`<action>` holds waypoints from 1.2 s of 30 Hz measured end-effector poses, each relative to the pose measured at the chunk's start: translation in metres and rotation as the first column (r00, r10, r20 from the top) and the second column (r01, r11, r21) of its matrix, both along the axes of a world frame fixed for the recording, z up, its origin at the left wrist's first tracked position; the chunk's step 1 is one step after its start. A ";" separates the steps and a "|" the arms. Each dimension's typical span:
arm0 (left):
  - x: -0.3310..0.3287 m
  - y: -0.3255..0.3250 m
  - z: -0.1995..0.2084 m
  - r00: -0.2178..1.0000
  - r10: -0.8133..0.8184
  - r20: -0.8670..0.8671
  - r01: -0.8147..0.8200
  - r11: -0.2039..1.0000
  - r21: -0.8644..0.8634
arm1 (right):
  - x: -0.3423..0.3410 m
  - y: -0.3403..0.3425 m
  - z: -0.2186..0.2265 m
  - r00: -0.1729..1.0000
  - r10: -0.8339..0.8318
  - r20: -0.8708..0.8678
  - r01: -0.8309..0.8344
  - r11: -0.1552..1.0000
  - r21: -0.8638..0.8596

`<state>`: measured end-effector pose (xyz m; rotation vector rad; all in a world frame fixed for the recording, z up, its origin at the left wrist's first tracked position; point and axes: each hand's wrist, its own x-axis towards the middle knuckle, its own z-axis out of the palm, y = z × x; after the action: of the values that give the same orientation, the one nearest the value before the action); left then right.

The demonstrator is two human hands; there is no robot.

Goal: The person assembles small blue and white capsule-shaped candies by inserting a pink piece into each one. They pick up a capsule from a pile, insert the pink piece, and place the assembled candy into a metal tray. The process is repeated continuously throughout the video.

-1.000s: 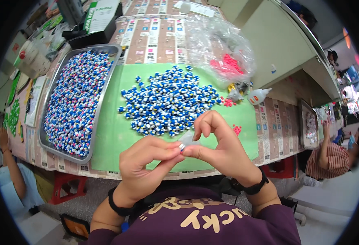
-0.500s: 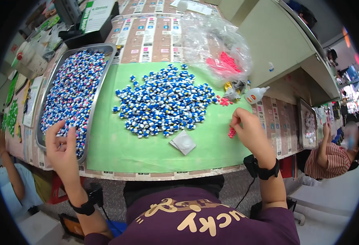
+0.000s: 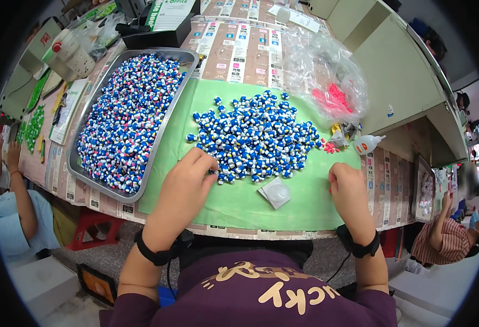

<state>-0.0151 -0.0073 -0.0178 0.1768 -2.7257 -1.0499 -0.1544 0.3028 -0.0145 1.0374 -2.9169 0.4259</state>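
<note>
A heap of small blue-and-white figure-like pieces (image 3: 255, 136) with yellow specks lies on a green sheet (image 3: 228, 210). My left hand (image 3: 185, 182) reaches to the heap's near left edge, thumb and fingers closed around a small blue piece, mostly covered by the fingertips. At the sheet's right side, my right hand (image 3: 351, 188) is curled closed, a bit of pink showing under its fingers. Loose pink pieces (image 3: 331, 147) lie beyond it. Between my hands rests a squarish pale pad with a round clear dish (image 3: 276, 193) on it.
Left of the sheet stands a metal tray (image 3: 163, 128) full of similar pieces, some with pink parts. Back right are a clear plastic bag (image 3: 318, 60) with pink pieces and a white squeeze bottle (image 3: 368, 143). A cabinet (image 3: 408, 71) borders the right. Other people sit at both sides.
My left hand has moved from over the tray to the heap's near left edge, and its fingers have closed. My right hand remains at the sheet's right side. The view has shifted left.
</note>
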 end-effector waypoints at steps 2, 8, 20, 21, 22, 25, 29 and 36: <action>0.002 0.001 -0.006 0.999 -0.032 -0.026 0.031 0.999 -0.027 | 0.001 0.001 -0.001 0.997 0.049 -0.057 -0.049 0.999 -0.001; 0.007 0.000 -0.006 0.998 0.028 -0.052 -0.028 1.000 -0.008 | 0.004 -0.001 0.016 0.991 0.091 0.101 -0.071 0.981 -0.179; 0.000 0.056 0.036 0.965 -0.203 -0.164 0.257 0.644 0.720 | 0.053 -0.069 0.061 0.793 0.529 0.302 -0.119 0.622 -0.774; 0.001 0.055 0.035 0.965 -0.202 -0.170 0.261 0.649 0.715 | 0.052 -0.070 0.060 0.775 0.544 0.322 -0.112 0.619 -0.777; 0.002 0.055 0.034 0.963 -0.201 -0.177 0.266 0.651 0.711 | 0.050 -0.070 0.059 0.757 0.557 0.342 -0.103 0.619 -0.779; 0.003 0.053 0.033 0.947 -0.235 -0.221 0.322 0.668 0.671 | 0.049 -0.068 0.056 0.672 0.585 0.454 -0.004 0.616 -0.787; 0.003 0.053 0.032 0.920 -0.246 -0.304 0.386 0.702 0.599 | 0.051 -0.068 0.061 0.447 0.611 0.653 0.298 0.586 -0.753; 0.003 0.054 0.028 0.961 -0.209 -0.182 0.276 0.653 0.705 | 0.045 -0.065 0.060 0.528 0.505 0.683 0.277 0.658 -0.700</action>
<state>-0.0122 0.0469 0.0104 -0.1263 -2.1230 -2.1306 -0.1097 0.2380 0.0458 1.0247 -2.5794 2.5756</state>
